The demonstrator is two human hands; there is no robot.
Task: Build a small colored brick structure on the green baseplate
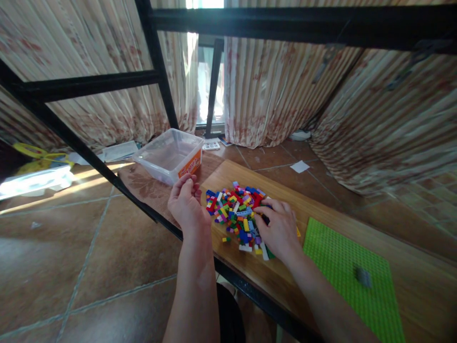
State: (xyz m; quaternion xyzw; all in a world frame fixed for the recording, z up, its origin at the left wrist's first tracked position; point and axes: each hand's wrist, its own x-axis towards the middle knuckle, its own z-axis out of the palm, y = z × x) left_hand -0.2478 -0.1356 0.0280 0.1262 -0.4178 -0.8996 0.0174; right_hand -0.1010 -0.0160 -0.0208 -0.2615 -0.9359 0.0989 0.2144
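Observation:
A heap of small toy building bricks (pixel 232 207) in many colours lies on the wooden tabletop. Over its right side reaches my right hand (pixel 278 228), its thumb and fingers curved and apart among the bricks; the fingertips are partly hidden. To the left of the heap, my left hand (pixel 187 202) is raised, palm up, with its fingers curled in and the thumb against them. Whatever those fingers may hold does not show. A green studded baseplate (pixel 342 257) lies to the right of my right hand, with a small grey blurred piece (pixel 363 276) on it.
A clear plastic bin (pixel 157 157) with an orange label stands on a brown cloth (pixel 135 183) beyond my left hand. Black metal bars (pixel 285 21) cross the top and left. Patterned curtains (pixel 264 90) hang behind. White paper (pixel 300 166) lies on the tiled floor.

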